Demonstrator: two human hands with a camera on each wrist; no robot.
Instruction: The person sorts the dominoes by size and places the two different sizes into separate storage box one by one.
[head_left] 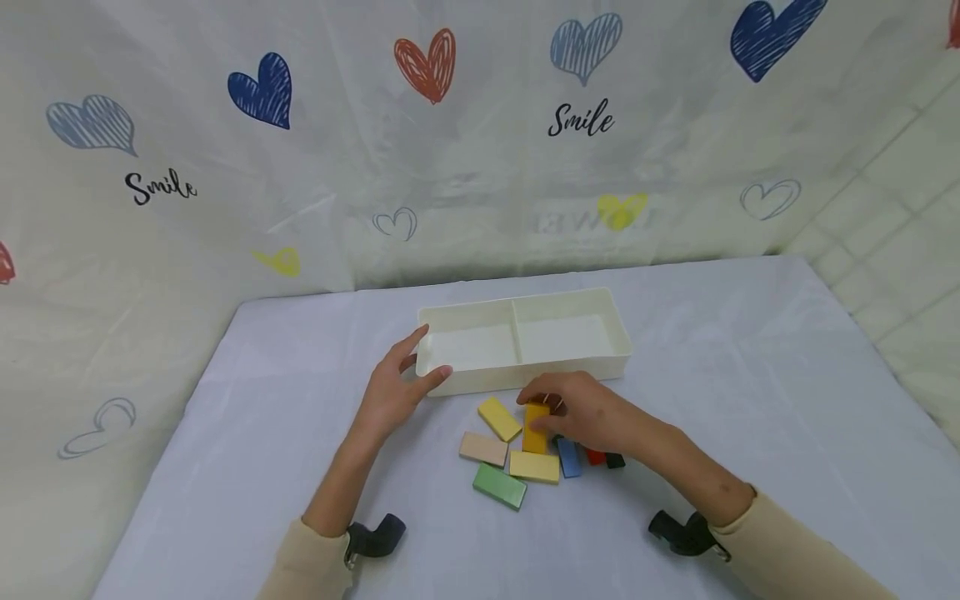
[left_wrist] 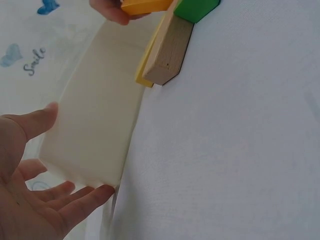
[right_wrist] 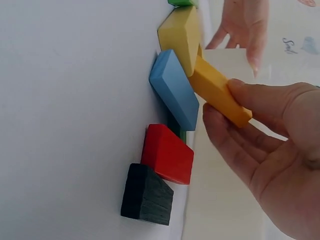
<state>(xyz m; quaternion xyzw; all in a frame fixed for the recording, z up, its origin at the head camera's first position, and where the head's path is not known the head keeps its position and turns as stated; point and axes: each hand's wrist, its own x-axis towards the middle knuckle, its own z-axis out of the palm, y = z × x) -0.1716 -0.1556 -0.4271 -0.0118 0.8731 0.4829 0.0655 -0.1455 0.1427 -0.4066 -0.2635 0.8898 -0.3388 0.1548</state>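
A white two-compartment box (head_left: 487,381) stands near the back of the table. My left hand (head_left: 392,390) rests at its left end, fingers spread; in the left wrist view the fingertips touch the end wall and the thumb lies at the rim. In front of the box, my right hand (head_left: 588,408) pinches an orange-yellow wooden block (right_wrist: 215,90) between thumb and fingers. Around that block lie two pale yellow blocks (head_left: 534,467), a natural wood block (head_left: 483,448), a green block (head_left: 500,486), a blue block (right_wrist: 175,90), a red block (right_wrist: 167,155) and a black block (right_wrist: 147,195).
A dark green block (right_wrist: 176,127) is mostly hidden behind the blue one. White cloth (head_left: 300,375) covers the table. A curtain (head_left: 480,150) printed with hearts hangs behind it. Both sleeves have a black wrist camera (head_left: 377,536) attached.
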